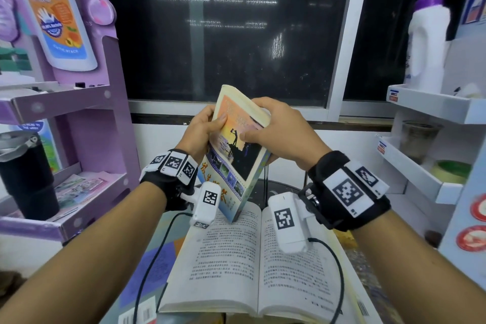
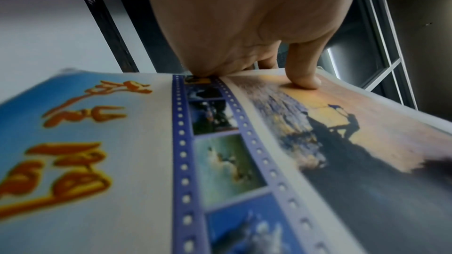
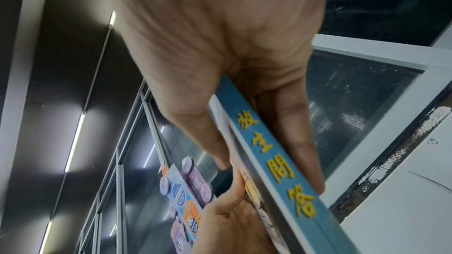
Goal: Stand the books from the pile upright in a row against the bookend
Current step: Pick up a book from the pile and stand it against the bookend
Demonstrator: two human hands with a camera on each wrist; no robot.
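Both hands hold a paperback (image 1: 236, 166) tilted in the air, its cover showing a sunset, a climber and a film strip. My left hand (image 1: 207, 123) grips its left edge, thumb (image 2: 303, 76) pressed on the cover (image 2: 220, 161). My right hand (image 1: 273, 126) pinches the right side, thumb on the cover and fingers behind the blue spine (image 3: 276, 163) with yellow characters. Under it an open book (image 1: 257, 265) lies flat on top of other books (image 1: 155, 268). I cannot make out a bookend.
A purple cardboard display shelf (image 1: 65, 102) with a black tumbler (image 1: 26, 173) stands at the left. At the right a white shelf (image 1: 434, 108) carries a white bottle (image 1: 426, 34). A dark window (image 1: 223, 21) lies ahead. Wrist-camera cables (image 1: 339, 271) trail over the open book.
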